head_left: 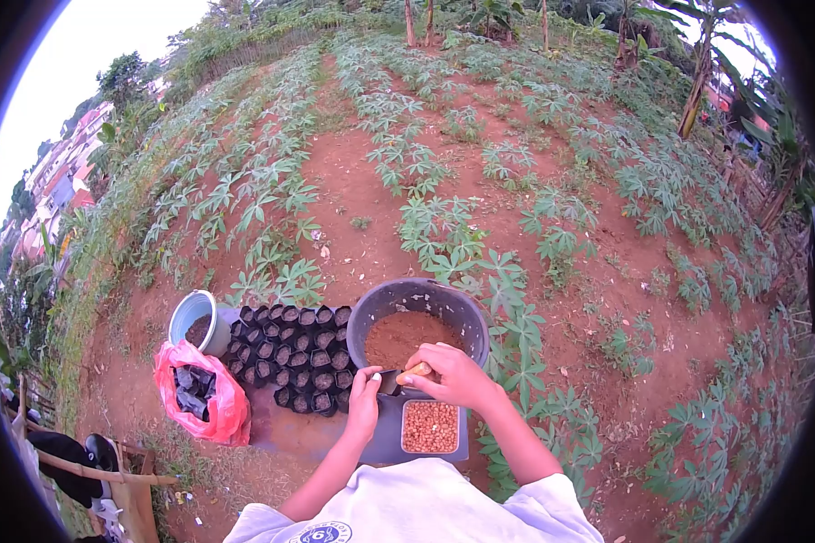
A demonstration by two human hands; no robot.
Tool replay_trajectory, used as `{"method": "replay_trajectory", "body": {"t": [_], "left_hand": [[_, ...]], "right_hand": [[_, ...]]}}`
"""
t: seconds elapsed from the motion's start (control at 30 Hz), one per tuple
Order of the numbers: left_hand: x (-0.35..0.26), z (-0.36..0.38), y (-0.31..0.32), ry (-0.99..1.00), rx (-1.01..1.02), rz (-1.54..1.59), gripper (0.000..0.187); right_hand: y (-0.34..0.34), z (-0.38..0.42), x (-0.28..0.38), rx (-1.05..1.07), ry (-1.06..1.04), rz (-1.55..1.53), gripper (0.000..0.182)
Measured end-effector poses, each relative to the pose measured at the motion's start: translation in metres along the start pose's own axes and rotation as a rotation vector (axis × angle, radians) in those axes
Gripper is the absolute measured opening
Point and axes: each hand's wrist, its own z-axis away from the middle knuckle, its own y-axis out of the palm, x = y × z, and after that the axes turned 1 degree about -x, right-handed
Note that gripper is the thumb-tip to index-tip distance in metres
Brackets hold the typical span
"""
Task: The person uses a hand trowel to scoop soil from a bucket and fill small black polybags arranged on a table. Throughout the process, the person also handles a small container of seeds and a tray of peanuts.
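Over the near rim of a dark round basin (483, 330) holding reddish-brown soil (411, 337), my two hands are close together. My right hand (455, 376) is wrapped round the orange-brown handle of a trowel (417, 370), which points left. My left hand (363, 404) is closed, thumb up, on a small black planting bag (388, 384) at the trowel's tip. The trowel's blade is mostly hidden there. Just below my right hand stands a square tub of orange-tan grains (430, 426). Left of the basin, rows of soil-filled black planting bags (300, 358) stand upright.
A grey board (303, 433) lies under these things. At its left are a pale bucket (180, 319) with dark soil and a red plastic bag (234, 423) holding black bags. Leafy green plants (448, 244) grow in rows beyond. A bamboo pole (122, 475) lies lower left.
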Motion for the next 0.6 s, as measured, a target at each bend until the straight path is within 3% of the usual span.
{"method": "replay_trajectory", "body": {"t": [0.3,0.43,0.6], "left_hand": [[-0.005,-0.012,-0.119,-0.031,-0.009,0.054,0.024],[-0.014,-0.007,-0.169,-0.099,-0.073,0.258,0.021],[-0.003,-0.005,-0.224,-0.087,-0.159,0.193,0.024]], "right_hand": [[0.083,-0.065,0.049,0.055,0.012,0.012,0.020],[0.107,-0.080,0.075,-0.033,0.072,-0.096,0.018],[0.127,-0.069,0.077,-0.315,0.235,-0.218,0.016]]}}
